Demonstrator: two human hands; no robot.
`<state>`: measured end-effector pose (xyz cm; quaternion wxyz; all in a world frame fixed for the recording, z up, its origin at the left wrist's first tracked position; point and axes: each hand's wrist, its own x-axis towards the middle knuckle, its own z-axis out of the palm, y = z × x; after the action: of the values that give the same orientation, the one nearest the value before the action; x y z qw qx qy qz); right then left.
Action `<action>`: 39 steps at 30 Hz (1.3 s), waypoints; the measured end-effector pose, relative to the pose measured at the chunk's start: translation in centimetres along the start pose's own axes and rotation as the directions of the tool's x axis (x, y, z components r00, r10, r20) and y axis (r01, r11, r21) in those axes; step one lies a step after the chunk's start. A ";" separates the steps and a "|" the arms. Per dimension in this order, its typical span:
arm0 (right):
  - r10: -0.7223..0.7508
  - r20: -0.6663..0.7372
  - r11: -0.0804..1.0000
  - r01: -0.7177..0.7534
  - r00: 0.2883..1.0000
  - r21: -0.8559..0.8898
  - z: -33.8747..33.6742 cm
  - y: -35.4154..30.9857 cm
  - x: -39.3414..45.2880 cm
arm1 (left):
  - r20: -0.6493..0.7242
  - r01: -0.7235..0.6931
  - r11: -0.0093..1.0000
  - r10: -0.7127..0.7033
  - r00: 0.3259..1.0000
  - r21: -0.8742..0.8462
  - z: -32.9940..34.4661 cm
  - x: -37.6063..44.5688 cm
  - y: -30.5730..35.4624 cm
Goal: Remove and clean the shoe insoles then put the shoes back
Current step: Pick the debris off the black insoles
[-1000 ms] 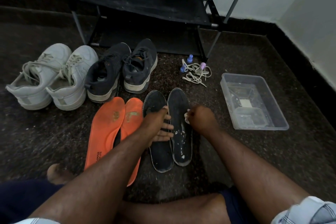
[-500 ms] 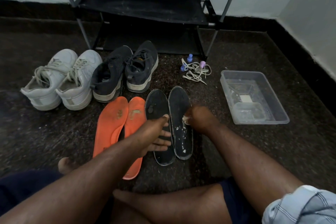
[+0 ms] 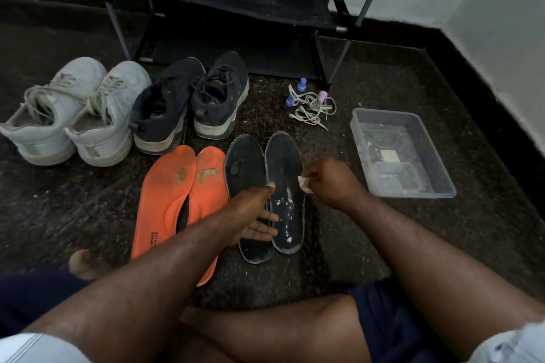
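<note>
Right hand [image 3: 330,183] is closed around a small pale wad of cloth or tissue [image 3: 305,184], hovering just beside the right edge of the right dark insole [image 3: 284,186]. Left hand [image 3: 253,215] lies open, fingers spread flat across the lower half of the left dark insole [image 3: 244,168], its thumb reaching onto the right one, pinning the pair to the floor [image 3: 339,230].

Both dark insoles lie side by side on the floor between the two orange insoles [image 3: 165,194] and the clear plastic tub [image 3: 402,153]. White specks dot the right insole's heel half. These insoles look thin, light and floppy, likely foam, so they would slide or curl under a wipe unless held down; a flat palm on the heel seems the sound hold, or a pinch at the edge to lift. Wet, the surface may be slick.

Compared with half a second ago, the right hand has pulled off the insole toward the tub side, showing more of the wad, while the left hand has stayed planted. The insoles have not shifted.
</note>
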<state>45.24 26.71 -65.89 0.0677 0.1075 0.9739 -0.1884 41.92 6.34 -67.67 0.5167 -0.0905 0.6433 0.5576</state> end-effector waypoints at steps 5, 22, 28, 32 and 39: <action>-0.065 0.028 0.989 0.068 0.997 -0.127 3.0 -0.4 1.2 | 0.016 0.015 1.000 -0.014 1.000 -0.007 -0.3 0.7 -0.1; -0.188 0.125 0.953 0.211 0.974 -0.218 4.5 -1.9 1.3 | 0.032 0.026 0.999 -0.025 0.999 -0.031 -0.7 1.1 0.0; -0.124 0.035 0.968 0.129 0.992 -0.215 3.9 -0.6 1.9 | 0.027 0.035 0.999 -0.034 0.999 -0.027 -0.5 1.0 0.0; -0.194 0.104 0.958 0.211 0.975 -0.193 4.2 -1.2 1.5 | 0.023 0.020 1.000 -0.020 1.000 -0.016 -0.3 1.0 -0.1; -0.226 0.092 0.957 0.239 0.970 -0.167 4.1 -0.7 1.8 | 0.025 0.008 1.000 -0.009 1.000 0.006 -0.3 1.0 -0.1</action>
<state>43.71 24.86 -69.72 0.0892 -0.0212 0.9895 -0.1118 41.33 6.58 -68.55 0.5273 -0.0848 0.6383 0.5544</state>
